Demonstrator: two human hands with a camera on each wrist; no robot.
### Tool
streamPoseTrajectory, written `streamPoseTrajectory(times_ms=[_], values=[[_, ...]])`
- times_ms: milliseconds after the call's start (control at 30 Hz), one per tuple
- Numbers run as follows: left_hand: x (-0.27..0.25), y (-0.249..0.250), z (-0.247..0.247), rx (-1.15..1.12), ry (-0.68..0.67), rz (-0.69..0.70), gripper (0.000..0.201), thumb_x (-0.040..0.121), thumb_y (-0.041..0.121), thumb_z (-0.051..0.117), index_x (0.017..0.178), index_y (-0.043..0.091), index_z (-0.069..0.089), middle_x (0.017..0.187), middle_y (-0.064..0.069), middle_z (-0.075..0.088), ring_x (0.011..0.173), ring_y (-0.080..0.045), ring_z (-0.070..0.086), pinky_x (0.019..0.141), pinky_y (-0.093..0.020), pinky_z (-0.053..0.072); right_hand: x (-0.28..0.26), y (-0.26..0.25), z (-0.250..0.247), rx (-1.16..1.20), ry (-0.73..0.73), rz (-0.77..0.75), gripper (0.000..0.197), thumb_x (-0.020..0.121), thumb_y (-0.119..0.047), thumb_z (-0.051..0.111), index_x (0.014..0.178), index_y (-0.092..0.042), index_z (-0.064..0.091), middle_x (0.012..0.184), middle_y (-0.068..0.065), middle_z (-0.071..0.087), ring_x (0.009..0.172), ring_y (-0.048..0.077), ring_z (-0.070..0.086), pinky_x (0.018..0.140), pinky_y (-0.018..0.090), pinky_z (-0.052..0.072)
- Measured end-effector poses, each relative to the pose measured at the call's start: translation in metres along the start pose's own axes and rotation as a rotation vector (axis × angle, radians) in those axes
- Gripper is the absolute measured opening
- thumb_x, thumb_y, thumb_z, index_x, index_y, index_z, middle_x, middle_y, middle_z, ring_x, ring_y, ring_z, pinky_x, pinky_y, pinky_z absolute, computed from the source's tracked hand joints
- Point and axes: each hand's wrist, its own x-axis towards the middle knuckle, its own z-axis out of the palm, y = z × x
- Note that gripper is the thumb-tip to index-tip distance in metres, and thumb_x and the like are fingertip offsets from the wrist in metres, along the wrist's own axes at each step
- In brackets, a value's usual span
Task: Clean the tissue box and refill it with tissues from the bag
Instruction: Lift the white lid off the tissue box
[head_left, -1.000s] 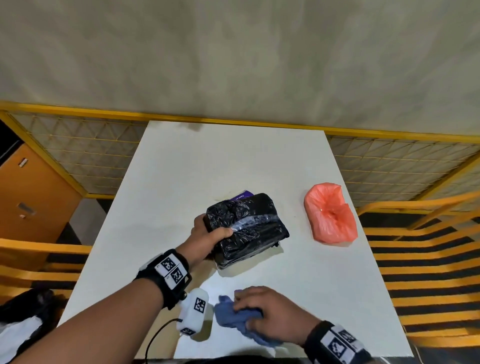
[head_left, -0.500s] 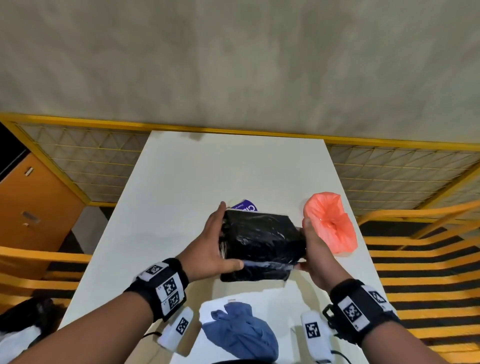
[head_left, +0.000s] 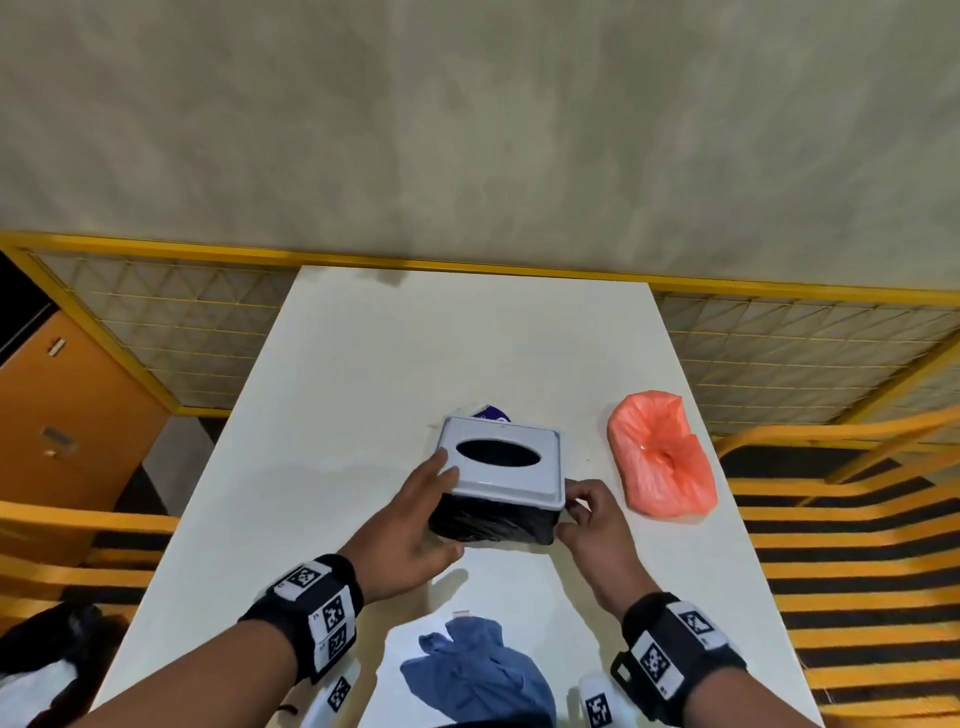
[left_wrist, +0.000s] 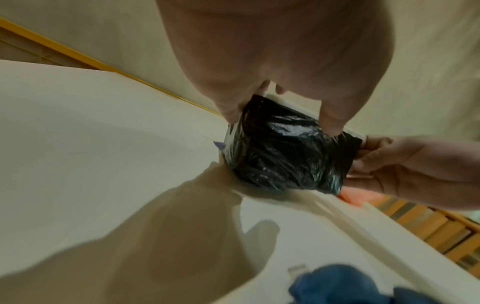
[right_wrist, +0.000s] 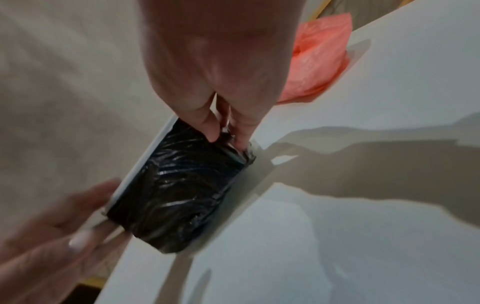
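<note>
The tissue box (head_left: 501, 457) stands upright mid-table, with a white lid, an empty dark oval slot and sides wrapped in black plastic (left_wrist: 285, 156). My left hand (head_left: 441, 506) grips its left side, thumb along the front and fingers up by the lid edge. At the right front corner, my right hand (head_left: 574, 512) pinches the box (right_wrist: 176, 185) with thumb and fingers. An orange plastic bag (head_left: 660, 457) lies to the right of the box. A crumpled blue cloth (head_left: 478, 670) lies near the front edge, touched by neither hand.
The white table (head_left: 363, 364) is ringed by yellow railings and mesh. A purple packet (head_left: 491, 413) peeks out behind the box. A white sheet (head_left: 395, 654) lies under the cloth. An orange cabinet (head_left: 62, 415) stands at the left.
My right hand let go of the blue cloth and came up to the box. Both hands turned the box from its side to upright, so the white lid faces up.
</note>
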Motion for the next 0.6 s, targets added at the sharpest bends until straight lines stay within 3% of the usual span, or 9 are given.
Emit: streamPoseTrajectory(times_ms=[67,133,200,267,333,433,600], values=[[-0.003,-0.003,0.007,0.009,0.024,-0.002,0.077,0.091,0.039,0.062,0.155,0.03,0.02,0.163,0.023,-0.008,0.151,0.005,0.002,0.118,-0.018,0.022,-0.003,0.005,0.004,-0.044,0.003,-0.018,0.038,0.073,0.02,0.055,0.097,-0.009,0.054,0.108,-0.006,0.067,0.109,0.012,0.063,0.081,0.019,0.051],[-0.006,-0.004,0.014,0.034,0.036,-0.022,0.071,0.093,0.036,0.059,0.154,0.024,0.026,0.165,0.017,-0.003,0.153,-0.004,0.007,0.119,-0.023,0.023,-0.005,0.01,0.006,-0.067,0.007,-0.022,0.036,0.075,0.018,0.059,0.098,-0.01,0.053,0.106,-0.007,0.066,0.108,0.012,0.062,0.076,0.015,0.049],[-0.008,-0.004,0.021,0.114,0.054,-0.031,0.064,0.092,0.034,0.058,0.15,0.021,0.036,0.165,0.007,0.011,0.152,-0.016,0.017,0.119,-0.036,0.031,-0.003,0.016,0.005,-0.061,0.009,-0.009,0.042,0.076,0.013,0.065,0.104,-0.014,0.051,0.11,-0.008,0.063,0.112,0.009,0.06,0.081,0.017,0.049],[-0.006,0.0,0.026,0.259,0.094,-0.033,0.058,0.084,0.04,0.06,0.138,0.022,0.048,0.157,-0.002,0.036,0.143,-0.029,0.034,0.107,-0.051,0.043,-0.002,0.018,0.006,-0.073,-0.033,0.002,0.061,0.075,0.008,0.07,0.123,-0.02,0.045,0.122,-0.013,0.057,0.118,0.005,0.055,0.092,0.024,0.049],[0.002,0.012,0.026,0.375,0.127,-0.072,0.055,0.074,0.047,0.062,0.124,0.025,0.054,0.141,-0.002,0.05,0.131,-0.033,0.045,0.093,-0.052,0.048,0.001,0.018,0.007,-0.112,-0.074,-0.014,0.076,0.072,0.001,0.072,0.136,-0.026,0.04,0.127,-0.014,0.058,0.118,0.005,0.056,0.096,0.031,0.05],[0.025,0.034,0.026,0.481,0.118,-0.064,0.064,0.067,0.047,0.068,0.125,0.025,0.052,0.134,-0.001,0.055,0.125,-0.03,0.047,0.085,-0.051,0.048,0.005,0.014,0.01,-0.168,-0.111,-0.084,0.065,0.069,0.004,0.067,0.121,-0.032,0.052,0.108,-0.011,0.069,0.102,0.01,0.066,0.083,0.03,0.053],[0.059,0.066,0.039,0.657,-0.09,-0.07,0.073,0.085,0.042,0.056,0.149,0.017,0.032,0.136,-0.005,0.051,0.123,-0.031,0.048,0.093,-0.054,0.036,0.008,0.01,0.015,-0.123,-0.172,-0.079,0.077,0.064,0.002,0.068,0.129,-0.035,0.051,0.111,-0.01,0.071,0.101,0.01,0.066,0.082,0.027,0.052]])
